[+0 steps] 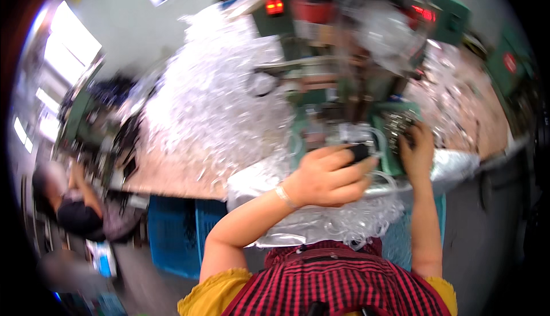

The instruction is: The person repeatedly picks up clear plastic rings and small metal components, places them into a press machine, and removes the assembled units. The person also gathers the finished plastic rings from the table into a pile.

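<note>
My left hand (326, 175) is curled around a small black part (360, 152) with clear tubing (375, 138) looping from it, held in front of a green machine fixture (389, 144). To its right, my right hand (418, 150) presses its fingers against a dark metal piece (398, 127) on that fixture; the blur hides whether it grips it. A clear plastic bag of looped tubing (344, 221) lies on my lap below both hands.
A large heap of clear plastic tubing pieces (223, 98) covers the brown bench (172, 173) at left. More clear parts (452, 98) lie at right. Green machines with red lit displays (275, 5) stand behind. Blue crates (177, 230) sit under the bench. Another person (74, 201) works at far left.
</note>
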Demonstrator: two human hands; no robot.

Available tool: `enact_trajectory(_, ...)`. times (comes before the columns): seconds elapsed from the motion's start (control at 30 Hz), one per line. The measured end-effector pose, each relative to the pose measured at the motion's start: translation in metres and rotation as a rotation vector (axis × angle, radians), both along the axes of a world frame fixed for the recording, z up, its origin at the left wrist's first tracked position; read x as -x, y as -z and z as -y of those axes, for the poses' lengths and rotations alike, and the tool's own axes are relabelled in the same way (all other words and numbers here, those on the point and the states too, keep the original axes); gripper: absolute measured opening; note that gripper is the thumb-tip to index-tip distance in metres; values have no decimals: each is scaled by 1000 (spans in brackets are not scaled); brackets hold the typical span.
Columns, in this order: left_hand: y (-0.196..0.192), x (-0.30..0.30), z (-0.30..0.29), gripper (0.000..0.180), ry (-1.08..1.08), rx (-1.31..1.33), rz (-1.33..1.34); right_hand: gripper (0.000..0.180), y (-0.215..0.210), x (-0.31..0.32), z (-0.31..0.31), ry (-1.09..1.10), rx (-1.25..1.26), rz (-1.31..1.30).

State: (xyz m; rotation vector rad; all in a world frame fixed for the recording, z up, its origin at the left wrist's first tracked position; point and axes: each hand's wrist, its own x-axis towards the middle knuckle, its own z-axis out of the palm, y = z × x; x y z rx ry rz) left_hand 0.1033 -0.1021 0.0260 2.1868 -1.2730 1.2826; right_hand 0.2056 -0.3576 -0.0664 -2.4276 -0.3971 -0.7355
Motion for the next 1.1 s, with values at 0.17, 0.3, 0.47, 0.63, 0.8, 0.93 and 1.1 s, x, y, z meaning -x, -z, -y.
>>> enact_trajectory(0.17,12,38,6,22,-52,303,-329,14,1,-2,2,2,62,59)
enact_trajectory(0.3,19,104,-81,15,-669,83,-116,12,-6,10,4,-68,-151,44)
enact_trajectory(0.47,-5,126,-141,11,-984,237,-497,10,-4,9,11,-120,-478,-121)
enact_trajectory(0.63,34,101,-112,9,-955,392,-553,12,5,-13,-17,-236,-709,-285)
enact_trajectory(0.8,1,57,-100,14,-828,305,-513,18,-12,-9,-14,-209,-689,-311)
enact_trajectory(0.93,-15,20,-110,20,-702,-59,-815,14,-19,6,-4,-140,-630,-331)
enact_trajectory(1.1,58,17,-120,22,-711,-48,-802,16,-14,52,17,-8,-690,-320)
